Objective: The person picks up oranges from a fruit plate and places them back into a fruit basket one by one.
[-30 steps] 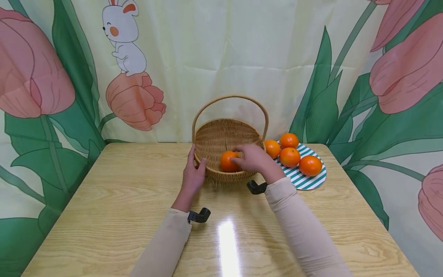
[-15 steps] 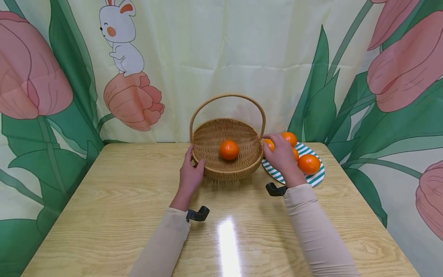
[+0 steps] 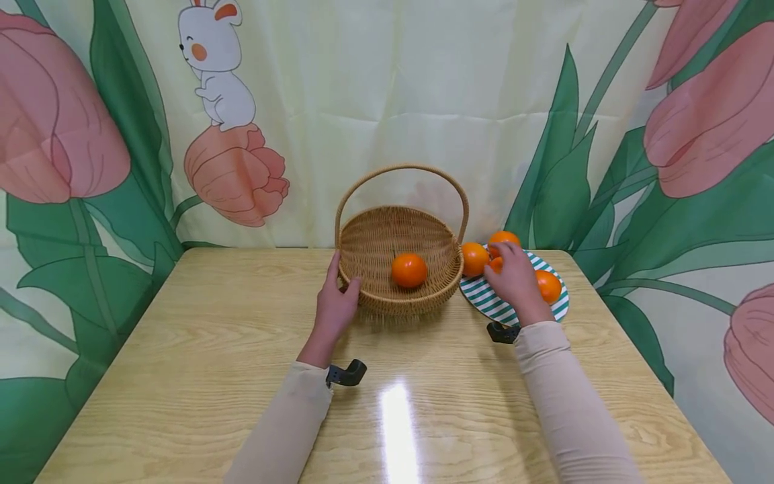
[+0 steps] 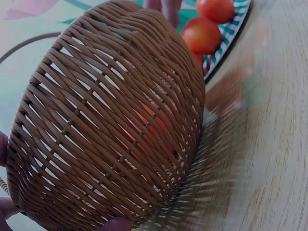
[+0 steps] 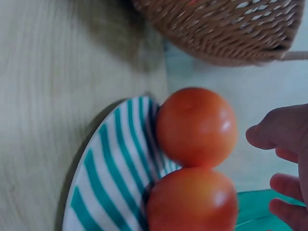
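Note:
A wicker basket (image 3: 399, 296) with a tall arched handle stands near the table's back edge. Inside it lies one smooth, round orange-red fruit (image 3: 409, 270). My left hand (image 3: 336, 306) grips the basket's left side, thumb toward the front; the left wrist view shows fingertips at the woven wall (image 4: 96, 125). Over the striped plate (image 3: 492, 306), my right hand (image 3: 514, 279) hovers with fingers spread and slightly bent. Several similar fruits sit there, including one fruit (image 3: 474, 259) beside the basket. The right wrist view shows a gap between thumb and the nearest fruit (image 5: 196, 127).
The wooden table (image 3: 211, 349) extends left and forward of the basket. A curtain (image 3: 338, 101) printed with tulips and a rabbit hangs right behind it. Another fruit (image 3: 548, 287) rests toward the plate's right side.
My right hand has let go of a fruit inside the basket and moved right, out over the plate. That fruit has shifted slightly in the basket. My left hand stays on the basket.

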A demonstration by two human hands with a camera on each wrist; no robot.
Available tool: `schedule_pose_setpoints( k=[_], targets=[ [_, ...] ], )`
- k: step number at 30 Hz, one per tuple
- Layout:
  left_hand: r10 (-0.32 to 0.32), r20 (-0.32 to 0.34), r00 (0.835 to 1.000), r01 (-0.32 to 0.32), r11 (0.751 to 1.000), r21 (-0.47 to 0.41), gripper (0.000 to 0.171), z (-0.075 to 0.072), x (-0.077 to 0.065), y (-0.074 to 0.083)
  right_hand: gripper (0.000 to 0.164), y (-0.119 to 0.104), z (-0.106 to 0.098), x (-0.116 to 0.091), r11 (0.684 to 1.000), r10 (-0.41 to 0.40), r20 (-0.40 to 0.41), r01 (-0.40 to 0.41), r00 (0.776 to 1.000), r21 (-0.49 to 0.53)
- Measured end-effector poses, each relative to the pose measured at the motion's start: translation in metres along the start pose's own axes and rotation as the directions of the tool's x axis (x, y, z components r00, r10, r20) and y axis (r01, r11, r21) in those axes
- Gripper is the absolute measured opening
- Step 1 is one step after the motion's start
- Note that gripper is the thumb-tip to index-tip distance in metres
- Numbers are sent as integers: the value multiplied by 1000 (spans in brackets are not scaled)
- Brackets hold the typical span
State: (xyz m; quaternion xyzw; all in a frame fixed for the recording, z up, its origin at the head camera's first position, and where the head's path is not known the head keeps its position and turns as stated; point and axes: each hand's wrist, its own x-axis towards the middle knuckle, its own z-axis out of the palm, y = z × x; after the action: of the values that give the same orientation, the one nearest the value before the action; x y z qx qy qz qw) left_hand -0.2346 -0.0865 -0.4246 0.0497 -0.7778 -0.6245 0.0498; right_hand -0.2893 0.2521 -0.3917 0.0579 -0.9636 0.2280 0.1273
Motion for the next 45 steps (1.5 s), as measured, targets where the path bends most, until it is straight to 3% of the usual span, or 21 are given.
schedule_pose_setpoints(
  k=[15,23,30,45],
  targets=[
    [19,-16,1000,-19,999,46,73,5,-4,0,66,28,8,2,985,104,142,-83,984,-149],
    [43,-29,999,-41,998,57,71,8,-3,-3,61,38,15,3,982,105,165,-76,981,-174],
    [56,-30,998,-54,995,79,72,7,-2,-4,59,36,11,2,987,78,158,-54,984,-151],
    [29,-39,999,-25,995,101,71,1,-2,-2,64,5,-19,3,986,-29,21,31,999,-163]
  ],
)
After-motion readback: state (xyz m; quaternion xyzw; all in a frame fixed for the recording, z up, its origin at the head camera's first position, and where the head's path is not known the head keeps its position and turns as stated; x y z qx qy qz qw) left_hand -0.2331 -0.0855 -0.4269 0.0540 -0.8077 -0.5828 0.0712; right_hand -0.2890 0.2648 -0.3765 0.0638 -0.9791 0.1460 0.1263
